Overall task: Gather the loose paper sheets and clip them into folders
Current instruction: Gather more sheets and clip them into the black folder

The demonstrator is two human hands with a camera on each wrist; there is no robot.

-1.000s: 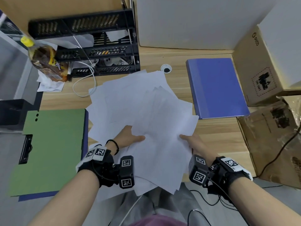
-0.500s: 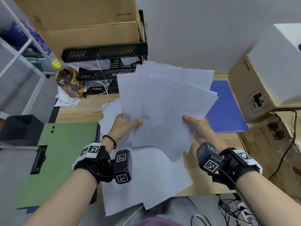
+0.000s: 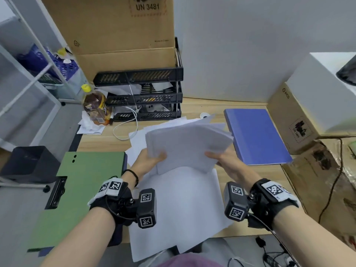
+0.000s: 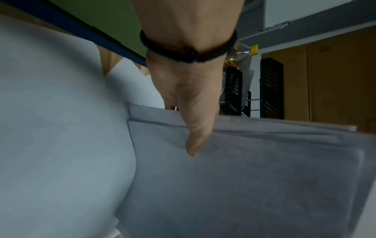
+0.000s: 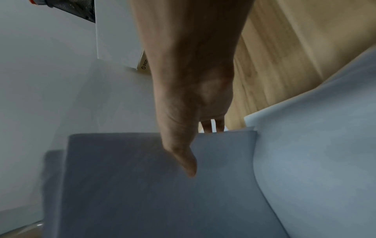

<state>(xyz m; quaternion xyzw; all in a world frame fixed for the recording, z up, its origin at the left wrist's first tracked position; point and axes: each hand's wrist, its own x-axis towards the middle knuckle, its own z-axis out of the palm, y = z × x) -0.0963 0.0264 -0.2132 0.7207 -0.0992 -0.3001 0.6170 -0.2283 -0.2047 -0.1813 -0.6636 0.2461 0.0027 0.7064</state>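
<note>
Here both hands (image 3: 185,160) pinch the paper stack (image 3: 188,143) between them (thumbs on top).

The light wooden surface (image 3: 256,178) carries loose white paper sheets (image 3: 183,205), a green folder (image 3: 84,189), a blue folder (image 3: 256,133) and a black tiered plastic tray (image 3: 142,97).

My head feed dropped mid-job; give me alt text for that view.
Both hands, left hand and right hand, hold a stack of white paper sheets above the wooden desk. Green folder lies left, blue folder right.
</note>
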